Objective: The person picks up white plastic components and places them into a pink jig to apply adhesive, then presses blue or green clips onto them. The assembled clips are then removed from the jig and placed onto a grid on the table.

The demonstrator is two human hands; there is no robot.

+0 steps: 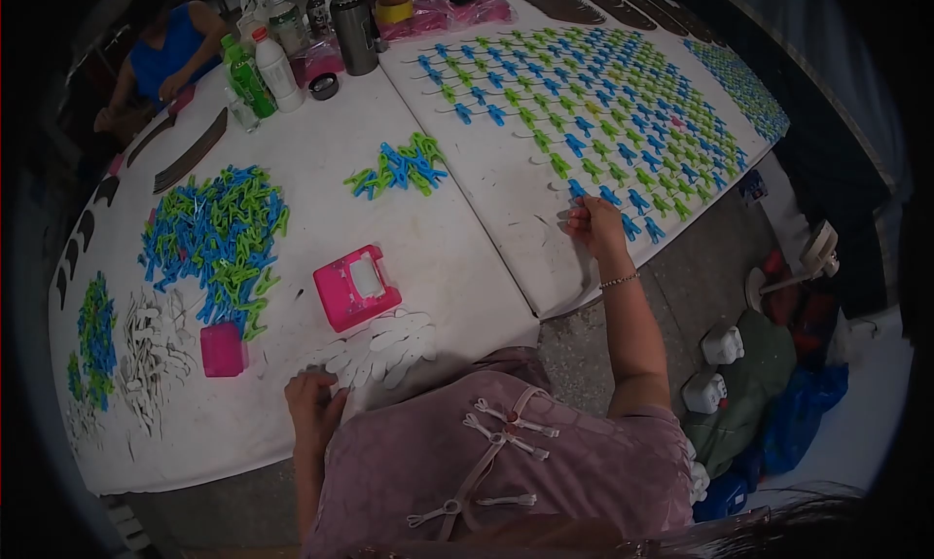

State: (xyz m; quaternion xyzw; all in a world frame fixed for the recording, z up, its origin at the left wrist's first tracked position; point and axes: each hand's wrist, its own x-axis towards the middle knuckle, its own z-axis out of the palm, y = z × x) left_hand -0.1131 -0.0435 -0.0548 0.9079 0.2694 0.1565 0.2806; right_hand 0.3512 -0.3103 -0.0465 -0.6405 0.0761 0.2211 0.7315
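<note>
My right hand (pixel 596 227) reaches over the right-hand table, at the near edge of long rows of blue and green clips. Its fingers are curled together beside a blue clip (pixel 578 189); what they hold, if anything, is hidden. At the front of the left-hand table, my left hand (pixel 316 403) rests by a fanned pile of flat white oval pieces (pixel 401 350). Thumb and forefinger are apart there, close to the nearest pieces. Behind that pile stands a pink box with a white top (pixel 357 287). A small heap of loose clips (pixel 401 165) lies farther back.
A large clip heap (pixel 214 238), a pink block (pixel 224 350) and thin white strips (pixel 151 355) lie to the left. Bottles (pixel 277 70) and a dark tumbler (pixel 353 32) stand at the back. Another person (pixel 175 53) sits at the far left. A seam divides the tables.
</note>
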